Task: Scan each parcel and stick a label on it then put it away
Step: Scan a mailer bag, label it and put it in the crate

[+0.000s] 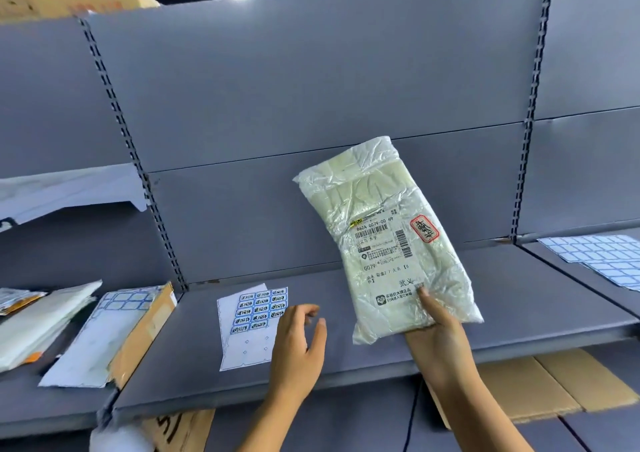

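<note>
My right hand (437, 333) grips the lower edge of a white plastic-wrapped parcel (377, 216) and holds it tilted above the grey shelf (363, 358). A printed shipping label with barcodes and a red-bordered sticker (425, 228) face me on the parcel. My left hand (298, 339) hovers over the shelf with fingers apart and holds nothing. It is just right of a sheet of blue-bordered stickers (254, 321) lying flat on the shelf. No scanner is in view.
On the left shelf lie a cardboard box (145, 333) under a used sticker sheet, plus white and orange mailers (31, 327). More blank sticker sheets (602, 259) rest at the right. Flat cardboard (540, 385) sits on the shelf below.
</note>
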Demonstrator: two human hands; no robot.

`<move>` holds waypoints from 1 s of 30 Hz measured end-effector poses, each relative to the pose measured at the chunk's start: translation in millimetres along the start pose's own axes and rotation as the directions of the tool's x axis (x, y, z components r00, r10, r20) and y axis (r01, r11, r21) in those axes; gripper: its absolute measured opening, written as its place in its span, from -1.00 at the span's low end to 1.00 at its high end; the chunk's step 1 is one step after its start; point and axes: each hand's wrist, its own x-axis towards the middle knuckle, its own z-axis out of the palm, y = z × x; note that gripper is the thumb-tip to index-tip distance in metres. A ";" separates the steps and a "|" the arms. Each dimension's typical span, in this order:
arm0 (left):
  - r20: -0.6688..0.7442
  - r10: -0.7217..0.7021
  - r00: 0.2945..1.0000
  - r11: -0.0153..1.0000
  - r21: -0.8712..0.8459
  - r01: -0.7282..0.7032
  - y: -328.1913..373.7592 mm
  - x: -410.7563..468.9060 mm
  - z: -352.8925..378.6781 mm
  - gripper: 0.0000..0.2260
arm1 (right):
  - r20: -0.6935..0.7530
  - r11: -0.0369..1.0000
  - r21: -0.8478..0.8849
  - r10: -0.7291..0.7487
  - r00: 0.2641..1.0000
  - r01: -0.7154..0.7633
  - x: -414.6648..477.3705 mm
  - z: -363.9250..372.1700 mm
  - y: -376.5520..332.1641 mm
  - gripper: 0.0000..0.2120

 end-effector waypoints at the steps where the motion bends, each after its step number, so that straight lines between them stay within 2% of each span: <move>1: 0.014 -0.010 1.000 1.000 -0.015 0.010 -0.1 3.4 -1.1 -0.77 | 0.001 1.000 0.000 -0.008 1.000 0.008 1.8 0.4 2.3 -0.51; 4: 0.070 -0.088 0.994 0.988 -0.120 0.096 4.5 22.8 1.8 -0.70 | 0.006 1.000 -0.025 -0.018 1.000 0.018 15.8 0.1 5.5 -0.50; 7: 0.173 -0.197 0.965 0.918 -0.312 0.243 4.1 44.3 11.7 -0.67 | -0.004 0.998 -0.041 -0.040 0.999 0.040 35.5 1.7 10.3 -0.50; 12: 0.434 -0.130 0.891 0.793 -0.494 0.357 1.2 80.3 15.6 -0.50 | 0.023 0.998 -0.032 -0.059 0.998 0.059 67.7 4.5 33.3 -0.56; 15: 0.525 -0.096 0.846 0.681 -0.586 0.440 4.4 99.8 24.3 -0.63 | 0.078 0.991 -0.119 -0.055 0.995 0.064 85.4 0.4 44.1 -0.56; 18: 0.505 -0.137 0.852 0.587 -0.652 0.480 -4.3 115.0 39.2 -0.80 | 0.174 0.975 -0.196 -0.072 0.982 0.106 96.8 -10.5 40.2 -0.51; 20: 0.500 -0.159 0.851 0.547 -0.673 0.497 -15.3 120.0 45.8 -0.79 | 0.135 0.941 -0.300 -0.121 0.983 0.157 98.9 -24.9 25.3 -0.53; 22: 0.494 -0.193 0.848 0.561 -0.653 0.509 -29.4 122.0 49.8 -0.78 | -0.092 0.803 -0.571 -0.270 0.958 0.172 99.4 -43.5 4.7 -0.68; 24: 0.490 -0.227 0.842 0.595 -0.614 0.518 -44.0 120.9 53.7 -0.80 | -0.274 0.536 -0.844 -0.466 0.841 0.022 99.2 -65.6 -13.1 -0.76; 25: 0.486 -0.244 0.839 0.607 -0.598 0.523 -50.3 120.4 55.5 -0.81 | -0.311 0.422 -0.903 -0.522 0.794 -0.076 99.7 -73.3 -18.6 -0.74; 26: 0.484 -0.260 0.835 0.612 -0.586 0.531 -56.6 119.5 57.9 -0.81 | -0.331 0.331 -0.929 -0.531 0.780 -0.169 101.5 -79.7 -20.7 -0.72; 29: 0.476 -0.303 0.825 0.623 -0.556 0.550 -71.0 116.6 63.3 -0.79 | -0.383 0.071 -0.919 -0.404 0.831 -0.389 110.6 -82.6 -12.0 -0.64; 30: 0.472 -0.323 0.820 0.627 -0.543 0.559 -74.9 115.6 65.2 -0.78 | -0.413 0.015 -0.898 -0.370 0.832 -0.439 114.9 -82.6 -8.9 -0.60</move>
